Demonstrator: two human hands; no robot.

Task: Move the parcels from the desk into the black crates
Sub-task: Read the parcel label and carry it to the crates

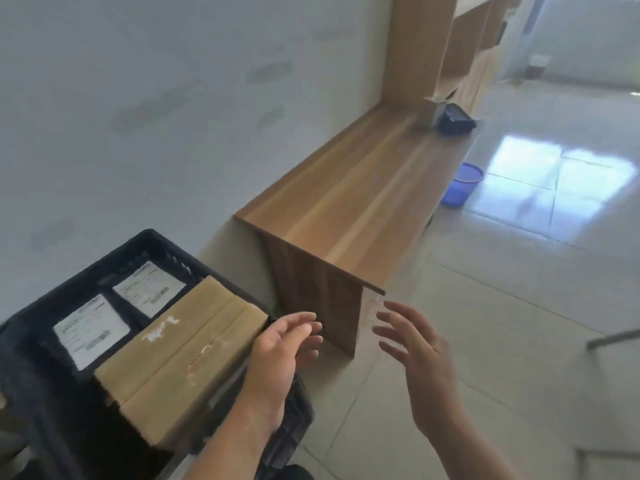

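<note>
A black crate [145, 239] stands at the lower left on the floor beside the wooden desk [363, 188]. Inside it lies a brown cardboard parcel [180, 358], with two dark parcels bearing white labels [91, 329] [149, 287] behind it. My left hand [282, 355] hovers with fingers apart just right of the cardboard parcel, over the crate's right rim, holding nothing. My right hand [420, 358] is spread open above the floor, in front of the desk's end panel. At the desk's far end sit a small pale box [433, 110] and a dark flat object [457, 119].
A blue waste basket [462, 185] stands on the tiled floor beside the desk. Wooden shelving [426, 43] rises behind the desk's far end. A grey metal leg [613, 337] juts in at the right edge. The white wall runs along the left.
</note>
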